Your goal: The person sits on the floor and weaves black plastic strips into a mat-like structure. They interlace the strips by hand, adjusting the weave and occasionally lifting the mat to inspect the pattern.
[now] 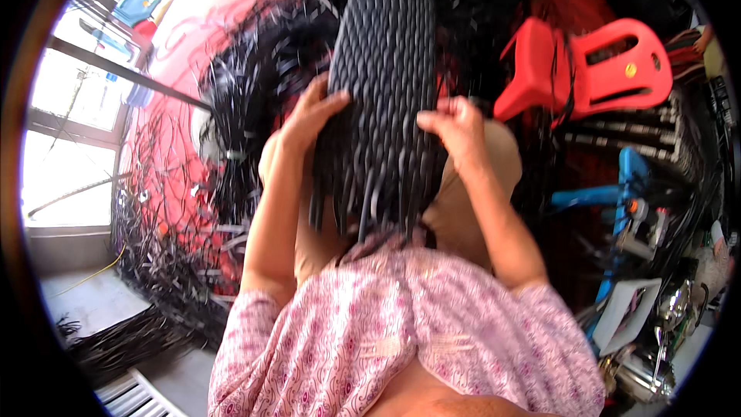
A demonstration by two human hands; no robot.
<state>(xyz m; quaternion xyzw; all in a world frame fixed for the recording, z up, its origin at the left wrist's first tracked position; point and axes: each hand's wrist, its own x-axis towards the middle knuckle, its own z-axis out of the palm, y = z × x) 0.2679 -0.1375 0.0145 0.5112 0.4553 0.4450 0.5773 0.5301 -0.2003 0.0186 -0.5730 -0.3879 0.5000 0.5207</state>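
A long dark grey woven strip panel [386, 46] reaches from the far side to my lap, its weave running lengthwise. Several loose black strip ends [369, 199] hang from its near end over my knees. At its left edge my left hand [312, 114] is closed, thumb on top and the other fingers partly hidden beneath. My right hand [461, 130] pinches the right edge, its thumb tip on the weave and its fingers curled. Both hands sit at about the same height along the panel.
Tangled black strips [258, 62] lie heaped on the red floor covering [174, 147] at left. To the right are a red plastic chair [625, 69], a blue frame [621, 201] and a white tray-like piece [627, 316]. Windows [73, 174] line the left side.
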